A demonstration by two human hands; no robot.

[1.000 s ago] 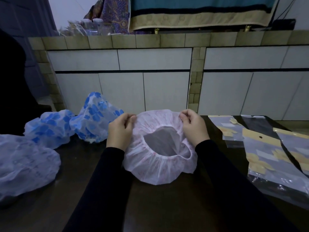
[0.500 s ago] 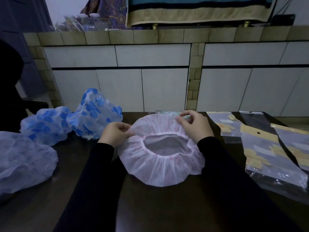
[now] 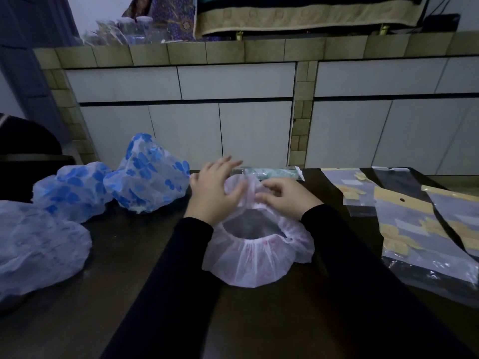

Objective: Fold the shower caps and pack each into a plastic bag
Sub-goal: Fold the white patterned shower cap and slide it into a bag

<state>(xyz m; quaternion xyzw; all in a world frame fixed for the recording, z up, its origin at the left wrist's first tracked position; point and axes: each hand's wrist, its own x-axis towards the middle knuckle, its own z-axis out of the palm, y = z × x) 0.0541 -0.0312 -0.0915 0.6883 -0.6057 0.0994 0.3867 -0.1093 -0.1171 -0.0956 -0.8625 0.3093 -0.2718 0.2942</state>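
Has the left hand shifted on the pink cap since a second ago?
Yes. The left hand moved inward over the pale pink crinkled plastic shower cap, closer to the right hand, farther from the blue-flowered cap.

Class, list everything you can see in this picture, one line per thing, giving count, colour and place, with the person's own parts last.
pink shower cap: one, pale pink, table centre, opening up
blue-flowered shower caps: two, white with blue flowers, left of centre, side by side
plain shower cap: one, bluish white, far left edge
plastic bags: several, clear with yellow headers, overlapping at the right
packed bag: one, greenish contents, behind the hands
table: one, dark brown
tiled counter: one, olive tiles over white panels, behind the table
left hand: fingers spread, resting on the pink cap's far edge
right hand: fingers curled, pinching the same edge
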